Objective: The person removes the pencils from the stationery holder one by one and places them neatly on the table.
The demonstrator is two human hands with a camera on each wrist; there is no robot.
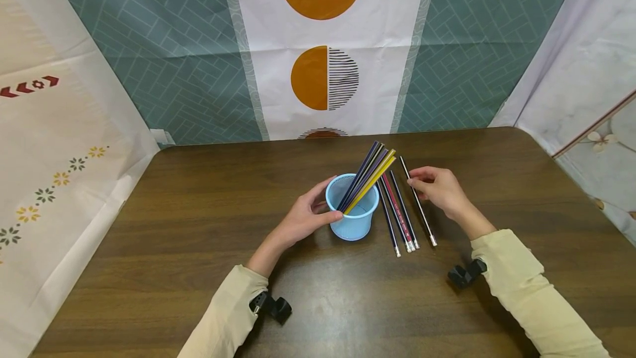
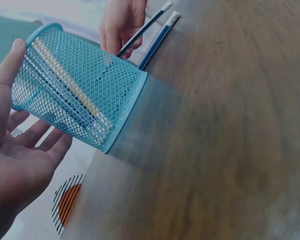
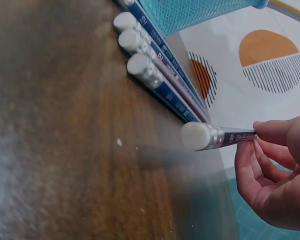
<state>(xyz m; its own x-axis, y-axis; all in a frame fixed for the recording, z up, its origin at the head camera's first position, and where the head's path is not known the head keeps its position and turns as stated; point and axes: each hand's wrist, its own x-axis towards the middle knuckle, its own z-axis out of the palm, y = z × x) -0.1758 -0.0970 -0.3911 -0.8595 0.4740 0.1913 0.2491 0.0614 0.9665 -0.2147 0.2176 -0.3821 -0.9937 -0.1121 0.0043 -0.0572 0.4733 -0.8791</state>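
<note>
My left hand (image 1: 304,219) grips the side of a light blue mesh cup (image 1: 353,228), with the thumb on the near rim and the other fingers round the far left side. Several pencils lean to the right in the cup, dark ones together with yellow ones (image 1: 370,185). Between thumb and fingers, my right hand (image 1: 439,191) pinches a dark pencil (image 1: 423,218) near its far half. That pencil's white eraser (image 3: 196,136) points toward the person, with a shadow on the table below it. Left of it, several loose pencils lie side by side, among them a red one (image 1: 396,211).
A brown wooden table (image 1: 199,225) carries everything. Behind it hangs a teal and white cloth (image 1: 199,70) with orange half circles. Pale patterned cloths hang at the left (image 1: 59,225) and right (image 1: 571,70). Black cameras (image 1: 270,307) sit on both wrists.
</note>
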